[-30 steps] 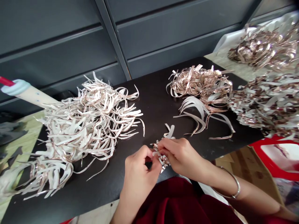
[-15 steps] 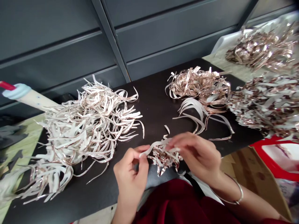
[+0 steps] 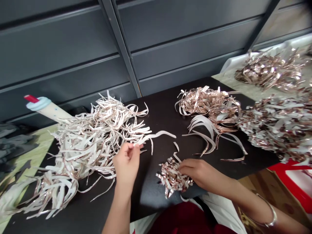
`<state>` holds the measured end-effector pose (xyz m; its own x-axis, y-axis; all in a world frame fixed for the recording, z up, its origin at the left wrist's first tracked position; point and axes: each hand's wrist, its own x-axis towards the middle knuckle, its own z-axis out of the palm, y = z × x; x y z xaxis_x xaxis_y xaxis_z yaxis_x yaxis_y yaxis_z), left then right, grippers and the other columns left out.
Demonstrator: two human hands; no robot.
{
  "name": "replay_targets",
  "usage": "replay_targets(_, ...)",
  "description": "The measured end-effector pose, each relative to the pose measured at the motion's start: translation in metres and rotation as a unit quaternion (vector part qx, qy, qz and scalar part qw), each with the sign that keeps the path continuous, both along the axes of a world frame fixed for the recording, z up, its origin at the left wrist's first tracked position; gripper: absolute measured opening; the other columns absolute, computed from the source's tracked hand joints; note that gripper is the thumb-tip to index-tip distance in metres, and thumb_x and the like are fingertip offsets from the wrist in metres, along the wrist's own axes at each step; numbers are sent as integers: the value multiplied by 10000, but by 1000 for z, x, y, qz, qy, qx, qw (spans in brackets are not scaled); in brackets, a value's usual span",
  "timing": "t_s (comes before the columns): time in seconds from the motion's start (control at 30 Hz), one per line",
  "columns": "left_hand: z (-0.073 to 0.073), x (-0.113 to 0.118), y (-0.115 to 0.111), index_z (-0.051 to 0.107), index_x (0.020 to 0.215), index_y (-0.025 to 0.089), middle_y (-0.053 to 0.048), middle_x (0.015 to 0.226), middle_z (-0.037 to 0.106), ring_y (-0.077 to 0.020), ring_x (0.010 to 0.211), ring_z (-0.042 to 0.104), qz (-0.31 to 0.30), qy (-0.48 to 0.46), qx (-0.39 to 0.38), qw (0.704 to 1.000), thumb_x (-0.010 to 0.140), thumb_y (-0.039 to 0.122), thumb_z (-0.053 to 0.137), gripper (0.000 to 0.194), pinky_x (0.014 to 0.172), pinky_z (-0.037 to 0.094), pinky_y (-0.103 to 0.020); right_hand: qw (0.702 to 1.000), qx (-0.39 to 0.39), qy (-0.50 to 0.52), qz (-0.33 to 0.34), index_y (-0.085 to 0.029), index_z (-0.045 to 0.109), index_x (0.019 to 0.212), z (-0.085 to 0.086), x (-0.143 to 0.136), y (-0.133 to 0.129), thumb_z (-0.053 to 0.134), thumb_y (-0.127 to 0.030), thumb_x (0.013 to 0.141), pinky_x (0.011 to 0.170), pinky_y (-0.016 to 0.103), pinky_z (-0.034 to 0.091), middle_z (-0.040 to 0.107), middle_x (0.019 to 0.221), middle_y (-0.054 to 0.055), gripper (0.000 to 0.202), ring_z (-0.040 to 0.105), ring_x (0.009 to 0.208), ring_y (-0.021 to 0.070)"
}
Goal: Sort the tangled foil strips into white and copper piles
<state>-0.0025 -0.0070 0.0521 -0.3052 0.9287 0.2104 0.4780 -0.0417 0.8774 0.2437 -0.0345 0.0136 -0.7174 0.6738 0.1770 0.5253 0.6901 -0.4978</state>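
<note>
My left hand (image 3: pixel 127 160) pinches one end of a white strip (image 3: pixel 158 134) between thumb and fingers. The strip's free end stretches right, over the dark tabletop. Just behind this hand lies a large heap of long white strips with shiny copper-coloured undersides (image 3: pixel 90 143). My right hand (image 3: pixel 198 173) is closed at the right edge of a small pile of short, crinkled foil strips (image 3: pixel 173 178); its fingertips are partly hidden, and I cannot make out what they hold. A short white strip (image 3: pixel 176 152) sticks up behind that pile.
A bundle of copper foil strips (image 3: pixel 207 100) lies at the back right of the black table (image 3: pixel 163 113). Bigger foil heaps (image 3: pixel 280 123) are at the far right. A white tube with a blue rim (image 3: pixel 52 110) stands behind the left heap. Grey panels rise behind.
My left hand has moved left and away from the small pile, now with a strip in its pinch. My right hand has come down onto the pile's edge. The view has tilted up.
</note>
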Motion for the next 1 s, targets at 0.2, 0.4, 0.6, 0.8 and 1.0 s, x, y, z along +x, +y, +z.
replay_targets(0.2,9,-23,61,602,808,177,-36,713,679,-184,681,643,101,250,88,959,828,384,493,235,689,474,-281,995,38,66,-59,-174,633,1066,-1,18,-9,467,-165,912,817,285,540,670,1038,92,227,644,937,177)
replay_targets(0.4,-7,-44,88,635,869,164,-131,922,657,-293,883,606,-11,464,26,885,818,361,464,266,802,444,-371,949,151,3,-276,-167,660,1016,-14,60,7,421,-100,886,734,331,555,643,970,112,280,642,850,201)
replay_targets(0.6,-18,-51,72,628,938,180,-133,1010,642,-308,961,589,-46,436,24,898,801,379,499,274,876,445,-408,959,76,-44,-269,-160,676,826,-15,76,28,479,-110,866,687,262,516,601,986,87,207,619,745,142)
replay_targets(0.8,-3,-11,40,636,985,181,-103,1077,631,-257,1054,566,-81,282,108,950,843,350,494,262,957,416,-389,927,-61,246,-278,-157,629,785,0,50,38,579,-198,832,630,253,497,644,750,35,80,612,687,141)
replay_targets(1.0,-12,46,-2,665,734,153,-53,637,626,-130,560,574,-360,-164,-235,888,843,496,507,394,515,443,-226,837,-239,472,-138,-146,622,756,14,2,36,622,-323,823,601,248,522,620,760,26,190,614,629,114)
